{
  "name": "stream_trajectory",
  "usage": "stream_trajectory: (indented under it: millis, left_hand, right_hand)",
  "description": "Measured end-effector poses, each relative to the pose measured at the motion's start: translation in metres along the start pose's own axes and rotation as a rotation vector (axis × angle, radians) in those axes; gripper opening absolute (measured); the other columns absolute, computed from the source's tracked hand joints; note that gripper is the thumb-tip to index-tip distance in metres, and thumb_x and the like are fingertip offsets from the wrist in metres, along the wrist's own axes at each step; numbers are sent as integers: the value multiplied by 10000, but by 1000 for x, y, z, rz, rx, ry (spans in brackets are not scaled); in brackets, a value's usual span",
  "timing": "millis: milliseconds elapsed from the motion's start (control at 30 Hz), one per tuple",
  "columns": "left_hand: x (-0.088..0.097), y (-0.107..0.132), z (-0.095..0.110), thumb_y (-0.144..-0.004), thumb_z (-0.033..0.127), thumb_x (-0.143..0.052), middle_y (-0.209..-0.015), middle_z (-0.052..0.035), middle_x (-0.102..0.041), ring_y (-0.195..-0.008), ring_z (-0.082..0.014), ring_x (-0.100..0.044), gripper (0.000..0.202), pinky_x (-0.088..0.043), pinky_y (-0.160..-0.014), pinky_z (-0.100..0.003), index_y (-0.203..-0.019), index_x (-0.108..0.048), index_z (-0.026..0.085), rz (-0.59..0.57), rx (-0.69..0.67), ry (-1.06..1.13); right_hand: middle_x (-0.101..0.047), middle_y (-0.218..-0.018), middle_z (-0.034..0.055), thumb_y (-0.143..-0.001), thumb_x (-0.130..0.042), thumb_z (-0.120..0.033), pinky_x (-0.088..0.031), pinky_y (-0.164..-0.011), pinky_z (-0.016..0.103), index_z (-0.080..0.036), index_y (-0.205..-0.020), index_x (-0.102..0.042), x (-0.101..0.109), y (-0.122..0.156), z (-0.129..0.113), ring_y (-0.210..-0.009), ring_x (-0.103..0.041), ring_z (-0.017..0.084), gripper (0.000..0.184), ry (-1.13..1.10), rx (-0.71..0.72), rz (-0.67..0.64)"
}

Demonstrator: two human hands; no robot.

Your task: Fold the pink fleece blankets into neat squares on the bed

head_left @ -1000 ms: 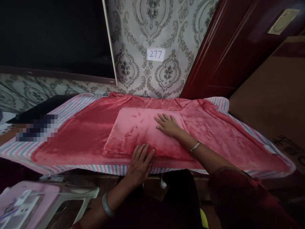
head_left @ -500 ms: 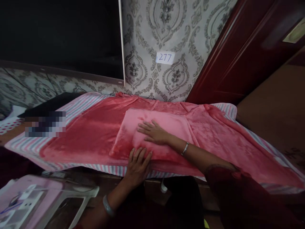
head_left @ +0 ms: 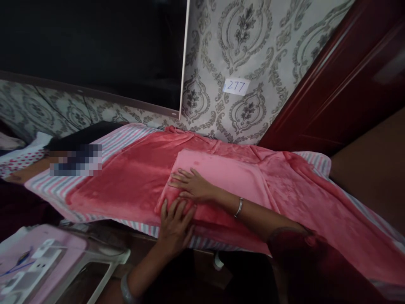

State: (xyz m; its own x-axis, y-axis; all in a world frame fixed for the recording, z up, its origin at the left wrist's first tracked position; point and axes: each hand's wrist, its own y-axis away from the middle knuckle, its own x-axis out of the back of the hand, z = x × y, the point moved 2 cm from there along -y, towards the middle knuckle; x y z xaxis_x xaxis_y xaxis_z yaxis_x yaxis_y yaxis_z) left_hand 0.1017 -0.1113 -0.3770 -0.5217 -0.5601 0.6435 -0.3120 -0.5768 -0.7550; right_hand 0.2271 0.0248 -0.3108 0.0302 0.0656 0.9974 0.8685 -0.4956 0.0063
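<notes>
A folded pink plush piece (head_left: 230, 169), its kind uncertain, lies flat in the middle of a larger red-pink plush blanket (head_left: 126, 173). On its left part rests my right hand (head_left: 194, 185), palm down with fingers spread. Just nearer to me, my left hand (head_left: 175, 221) lies over the front left edge of the folded piece, fingers apart. Both hands press on the fabric without gripping it. Under the blanket a striped cloth (head_left: 123, 137) shows along the edges.
A large dark screen (head_left: 95, 46) stands at the back left, and a dark red door or cabinet (head_left: 325, 93) at the right. At front left is a pink and white stool (head_left: 72, 242) with a white power strip (head_left: 34, 266) on it. A paper label (head_left: 236, 86) sticks to the wall.
My right hand has slid left across the folded piece, toward its left edge. My left hand has also moved slightly left along the front edge. The view has shifted left.
</notes>
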Motion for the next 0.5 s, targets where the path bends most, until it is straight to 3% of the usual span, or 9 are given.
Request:
stream_trajectory:
  millis: [133, 300, 500]
  left_hand:
    - [-13, 15, -6, -902, 326, -645, -1356, -112, -652, -1373, -302, -474, 489, -161, -1248, -544, -1383, -622, 238, 1, 37, 23]
    - [-17, 16, -5, -908, 348, -634, -1323, -109, -666, -1343, -285, -501, 460, -143, -1256, -521, -1355, -644, 242, 65, 44, 58]
    - [-15, 14, -9, -906, 267, -624, -1303, -133, -664, -1334, -299, -504, 441, -156, -1250, -541, -1342, -648, 210, 63, 1, 26]
  right_hand:
    - [-230, -1688, 63, -1051, -392, -531, -95, -1208, 664, -333, -1596, -322, 1, -23, 33, -1573, -118, 291, 584, 30, -115, -2]
    - [-190, -1702, 43, -1062, -340, -496, -152, -1218, 627, -327, -1607, -295, 5, -47, 75, -1570, -133, 276, 572, 51, -326, 36]
    - [-173, -1707, 45, -1073, -289, -471, -163, -1232, 586, -314, -1624, -251, 15, -61, 83, -1560, -184, 279, 574, -63, -525, 32]
